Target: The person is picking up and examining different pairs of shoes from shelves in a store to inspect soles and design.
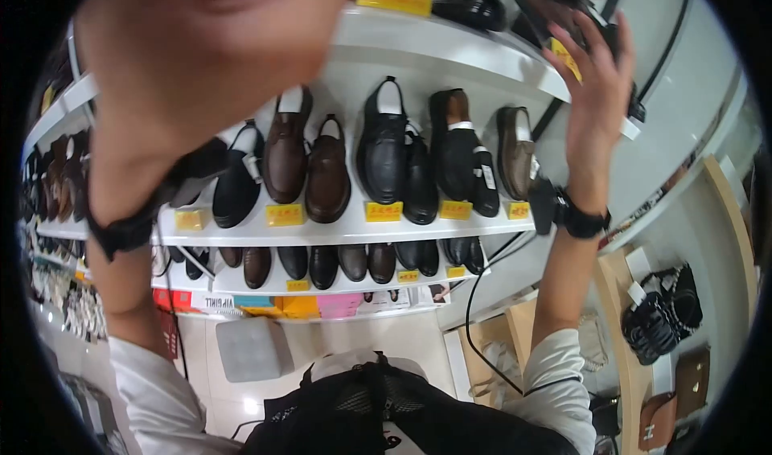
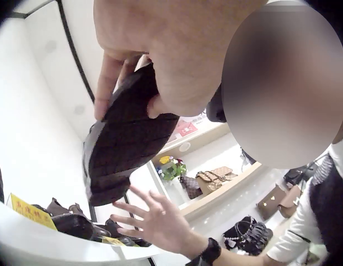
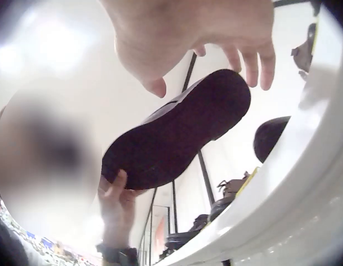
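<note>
A dark shoe (image 3: 182,127) is raised above the upper shelf, its sole facing the right wrist camera. My left hand (image 1: 209,61) grips it by the toe end, thumb on the sole, as the left wrist view shows. Near the heel end is my right hand (image 1: 599,85), fingers spread and straight, thumb apart from the shoe. In the right wrist view its fingertips (image 3: 252,83) are right at the heel edge. The same shoe crosses the top edge of the head view, only partly visible there.
Black and brown shoes stand on the middle shelf (image 1: 450,234) behind yellow price cards, with more on the shelf beneath. The upper shelf (image 1: 450,61) holds a black shoe (image 1: 470,6). Handbags (image 1: 658,419) line the right side. A grey stool (image 1: 248,349) stands on the floor.
</note>
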`<state>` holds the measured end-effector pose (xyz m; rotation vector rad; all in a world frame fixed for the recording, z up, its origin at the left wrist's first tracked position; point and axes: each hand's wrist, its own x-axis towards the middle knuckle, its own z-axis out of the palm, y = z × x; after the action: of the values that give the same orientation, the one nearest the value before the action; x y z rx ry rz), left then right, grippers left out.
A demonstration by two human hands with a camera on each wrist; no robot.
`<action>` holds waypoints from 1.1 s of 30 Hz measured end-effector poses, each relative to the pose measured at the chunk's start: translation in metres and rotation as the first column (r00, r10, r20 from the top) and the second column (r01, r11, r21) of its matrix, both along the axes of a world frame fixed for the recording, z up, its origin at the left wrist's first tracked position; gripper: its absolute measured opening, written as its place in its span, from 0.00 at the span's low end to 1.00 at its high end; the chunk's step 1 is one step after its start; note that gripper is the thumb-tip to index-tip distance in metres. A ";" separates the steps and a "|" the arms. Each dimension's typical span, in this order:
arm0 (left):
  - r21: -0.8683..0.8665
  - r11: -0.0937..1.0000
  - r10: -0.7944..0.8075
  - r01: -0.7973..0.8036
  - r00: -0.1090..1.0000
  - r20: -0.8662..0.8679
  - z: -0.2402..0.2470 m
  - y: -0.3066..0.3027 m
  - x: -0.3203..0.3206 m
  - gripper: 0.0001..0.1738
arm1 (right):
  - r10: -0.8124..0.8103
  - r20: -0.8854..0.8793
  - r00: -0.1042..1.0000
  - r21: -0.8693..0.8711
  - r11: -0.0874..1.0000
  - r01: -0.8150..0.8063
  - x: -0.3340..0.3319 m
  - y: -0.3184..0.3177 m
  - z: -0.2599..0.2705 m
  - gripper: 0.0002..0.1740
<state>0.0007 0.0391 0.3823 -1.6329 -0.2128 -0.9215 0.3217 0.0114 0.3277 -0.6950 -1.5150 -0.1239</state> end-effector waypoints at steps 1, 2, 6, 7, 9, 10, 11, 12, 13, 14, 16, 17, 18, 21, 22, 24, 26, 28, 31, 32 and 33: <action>-0.004 1.000 0.021 -0.021 1.000 -0.001 -0.014 0.042 -0.054 0.49 | 0.089 -0.046 0.995 0.011 0.996 -0.088 -0.003 -0.011 -0.006 0.39; -0.054 0.994 -0.099 0.099 0.995 -0.011 -0.017 0.012 0.001 0.45 | 0.171 -0.091 0.981 0.023 0.985 -0.169 -0.003 -0.018 -0.009 0.40; -0.305 0.754 -0.606 0.582 0.796 0.022 -0.046 0.036 0.051 0.32 | -0.068 -0.075 0.995 0.082 0.994 0.074 0.003 -0.043 -0.036 0.43; -0.344 0.654 -0.704 0.674 0.709 0.049 -0.052 0.041 0.062 0.30 | -0.219 -0.059 0.974 0.127 0.966 0.225 0.006 -0.048 -0.050 0.44; -0.399 0.425 -0.851 0.813 0.509 0.131 -0.076 0.030 0.082 0.25 | -0.481 -0.023 0.876 0.145 0.866 0.479 0.004 -0.058 -0.079 0.47; -0.420 0.297 -0.902 0.858 0.396 0.172 -0.084 0.040 0.082 0.23 | -0.593 -0.005 0.805 0.121 0.799 0.589 0.001 -0.064 -0.096 0.49; -0.544 0.154 -0.856 0.825 0.386 0.344 -0.099 0.024 0.084 0.20 | -0.581 -0.053 0.812 0.098 0.806 0.583 0.000 -0.066 -0.113 0.47; -0.627 -0.016 -0.771 0.779 0.390 0.504 -0.117 0.005 0.087 0.16 | -0.571 -0.098 0.815 0.073 0.813 0.578 0.000 -0.067 -0.129 0.46; -0.448 0.153 -0.891 0.881 0.319 0.324 -0.132 0.005 0.100 0.13 | -0.571 -0.094 0.815 0.072 0.813 0.578 0.024 -0.069 -0.133 0.46; -0.587 0.105 -0.886 0.803 0.344 0.311 -0.150 -0.006 0.092 0.17 | -0.559 -0.115 0.821 0.022 0.825 0.565 0.037 -0.069 -0.140 0.46; -0.560 0.236 -0.935 0.794 0.342 0.092 -0.177 -0.013 0.100 0.23 | -0.541 -0.162 0.826 -0.083 0.841 0.534 0.050 -0.071 -0.164 0.44; -0.585 0.222 -0.937 0.780 0.336 0.092 -0.187 -0.015 0.102 0.23 | -0.534 -0.188 0.824 -0.141 0.845 0.515 0.031 -0.094 -0.197 0.43; -0.618 0.203 -0.941 0.759 0.325 0.090 -0.196 -0.017 0.103 0.24 | -0.533 -0.223 0.816 -0.204 0.844 0.495 0.015 -0.098 -0.220 0.43; -0.709 0.154 -0.930 0.688 0.344 0.131 -0.217 -0.018 0.108 0.24 | -0.530 -0.315 0.787 -0.365 0.833 0.415 -0.025 -0.099 -0.276 0.41; -0.714 0.145 -0.932 0.685 0.336 0.133 -0.222 -0.020 0.108 0.24 | -0.530 -0.343 0.775 -0.409 0.828 0.385 -0.029 -0.094 -0.289 0.40; -0.731 0.186 -0.938 0.656 0.340 0.067 -0.232 -0.025 0.107 0.27 | -0.461 -0.187 0.867 -0.177 0.884 0.432 -0.021 -0.086 -0.304 0.33; -0.734 0.142 -0.949 0.664 0.302 0.090 -0.240 -0.029 0.110 0.26 | -0.252 -0.323 0.912 -0.146 0.966 0.215 -0.036 -0.091 -0.310 0.31; -0.751 0.020 -0.944 0.660 0.261 0.204 -0.246 -0.034 0.112 0.26 | -0.415 -0.133 0.900 -0.073 0.910 0.408 -0.046 -0.089 -0.304 0.28; -0.749 -0.159 -0.885 0.644 0.243 0.397 -0.260 -0.048 0.111 0.24 | -0.181 -0.128 0.975 -0.135 0.977 0.164 -0.054 -0.090 -0.301 0.22; -0.749 -0.167 -0.887 0.641 0.235 0.399 -0.264 -0.051 0.111 0.24 | -0.191 -0.129 0.973 -0.138 0.975 0.173 -0.059 -0.088 -0.302 0.22; -0.730 -0.203 -0.841 0.653 0.265 0.471 -0.267 -0.054 0.111 0.24 | -0.123 -0.176 0.977 -0.188 0.978 0.089 -0.067 -0.086 -0.303 0.21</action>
<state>0.1115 -0.0150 0.1155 -2.9800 0.8140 -1.7681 0.2547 -0.0747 0.0248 -0.9071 -1.3194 -0.0022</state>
